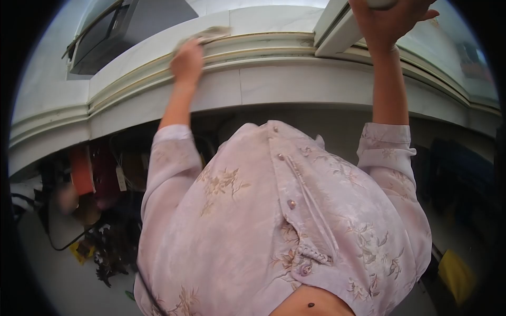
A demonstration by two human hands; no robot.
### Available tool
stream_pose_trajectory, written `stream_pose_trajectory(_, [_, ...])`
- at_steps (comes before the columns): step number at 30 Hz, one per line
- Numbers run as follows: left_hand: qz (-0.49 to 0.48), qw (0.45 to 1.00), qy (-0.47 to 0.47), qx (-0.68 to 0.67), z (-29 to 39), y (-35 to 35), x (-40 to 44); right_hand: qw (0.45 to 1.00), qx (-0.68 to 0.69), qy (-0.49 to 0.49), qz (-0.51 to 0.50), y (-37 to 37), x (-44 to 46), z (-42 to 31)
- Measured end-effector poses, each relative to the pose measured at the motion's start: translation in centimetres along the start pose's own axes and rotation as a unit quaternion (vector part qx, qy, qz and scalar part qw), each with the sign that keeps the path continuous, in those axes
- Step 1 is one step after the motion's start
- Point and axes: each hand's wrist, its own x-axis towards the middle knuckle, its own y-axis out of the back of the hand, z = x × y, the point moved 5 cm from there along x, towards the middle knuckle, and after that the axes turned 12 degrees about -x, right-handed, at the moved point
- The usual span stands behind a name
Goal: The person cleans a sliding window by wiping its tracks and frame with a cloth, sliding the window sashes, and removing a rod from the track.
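My left hand [188, 59] is closed on a bunched, pale cloth [213, 34], which lies against the white window track [258, 45] at the upper left. The hand is slightly blurred. At the upper right, my right hand [387, 23] is beside the white window frame post [337, 31]. A rounded, pale grey object [381, 4] shows at this hand, cut off by the top edge. One finger points out to the right, and the other fingertips are mostly hidden.
Beyond the track is a marble-like ledge [132, 55] with a dark grey box-shaped thing [124, 37]. Glass is at the right. Beneath the sill, red and orange items [81, 169], cables and dark clutter are at the left. A yellow item [456, 276] lies at the lower right.
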Motion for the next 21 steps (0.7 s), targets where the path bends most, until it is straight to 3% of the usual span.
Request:
stream_pose_trajectory(2, [-0.024, 0.997, 0.055, 0.047, -4.3, 1.8, 0.1, 1.0, -0.007, -0.003, 0.01, 0.3, 0.2, 0.3])
stream_pose_trajectory(5, [-0.018, 0.999, 0.046, 0.02, -3.3, 2.8, 0.0, 1.0, -0.005, -0.014, -0.011, 0.1, 0.2, 0.0])
stream_pose_trajectory(8, [-0.042, 0.991, -0.065, -0.112, 3.7, 1.5, 0.1, 1.0, 0.007, -0.024, -0.012, -0.3, -0.2, -0.2])
stream_pose_trajectory(10, [-0.005, 0.977, -0.168, -0.13, 8.5, 1.1, 1.0, 0.999, 0.021, -0.043, -0.003, -0.1, -0.4, -0.2])
stream_pose_trajectory(12, [0.092, 0.949, -0.225, -0.202, 11.2, 0.6, 2.3, 0.999, 0.021, -0.039, -0.005, -0.1, -0.5, 0.0])
stream_pose_trajectory(14, [0.075, 0.946, -0.216, -0.229, 15.1, 2.2, 3.3, 0.999, 0.017, -0.039, -0.007, -0.1, -0.5, 0.0])
stream_pose_trajectory(16, [-0.007, 0.922, -0.222, -0.318, 16.1, -1.8, 3.7, 0.999, 0.034, -0.035, 0.012, -0.1, -0.6, -0.2])
stream_pose_trajectory(18, [-0.152, 0.927, -0.227, -0.259, 18.8, -5.1, 1.8, 0.998, 0.047, -0.047, 0.004, -0.2, -0.6, -0.7])
stream_pose_trajectory(19, [-0.163, 0.921, -0.263, -0.237, 18.9, -7.7, 0.3, 0.997, 0.056, -0.058, 0.002, -0.3, -0.4, -0.9])
stream_pose_trajectory(20, [-0.107, 0.926, -0.273, -0.237, 18.5, -8.0, -0.5, 0.994, 0.069, -0.075, -0.035, -0.5, 0.3, -0.5])
stream_pose_trajectory(21, [-0.125, 0.927, -0.255, -0.245, 17.8, -7.7, -0.8, 0.987, 0.121, -0.1, 0.021, -0.7, -0.1, -0.5])
